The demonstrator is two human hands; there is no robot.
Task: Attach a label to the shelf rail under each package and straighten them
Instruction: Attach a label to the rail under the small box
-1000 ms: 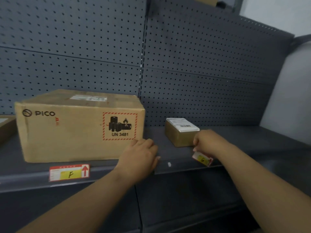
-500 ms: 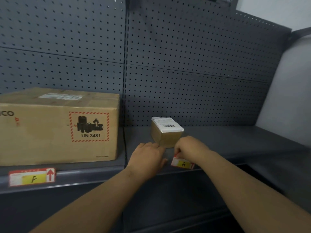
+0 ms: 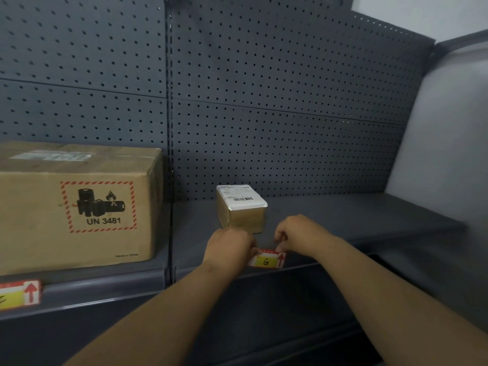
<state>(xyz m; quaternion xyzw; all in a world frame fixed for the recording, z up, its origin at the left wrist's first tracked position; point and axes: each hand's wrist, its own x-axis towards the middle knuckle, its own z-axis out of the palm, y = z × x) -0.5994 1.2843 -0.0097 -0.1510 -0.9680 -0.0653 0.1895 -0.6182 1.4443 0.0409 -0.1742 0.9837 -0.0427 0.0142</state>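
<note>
G label (image 3: 267, 261): lower centre of frame, on the shelf rail (image 3: 303, 266), red border, yellow field, handwritten G, red up arrow at its right end; slightly tilted, right end higher.
Left hand (image 3: 229, 249): centre of frame, knuckles up, fingertips on the left end of G label; grip narrow, pinched at that end, covers the label's left edge.
Right hand (image 3: 298, 233): just right of centre, fist curled, fingertips at the top right corner of G label; grip narrow, pinching that corner.
Small package (image 3: 241, 208): centre of frame, on the shelf (image 3: 356, 215) directly above G label, brown carton with white shipping slip and barcode on top; turned at an angle to the rail, one corner toward camera; just behind both hands, contact not clear.
Large box (image 3: 79, 207): left of frame, on the neighbouring shelf bay, brown cardboard, red hatched battery warning sticker reading UN 3481, white slip on top; well apart from small package.
F label (image 3: 19, 294): lower left edge of frame, on the rail under large box, same red and yellow style with red arrow; cut off by frame edge, letter only partly seen.
Pegboard back panel (image 3: 264, 101): upper half of frame, dark grey, perforated, vertical seam between the two bays.
Forearms: bare, entering from bottom of frame, converging on G label.
Wall (image 3: 449, 128): right edge of frame, pale grey.
</note>
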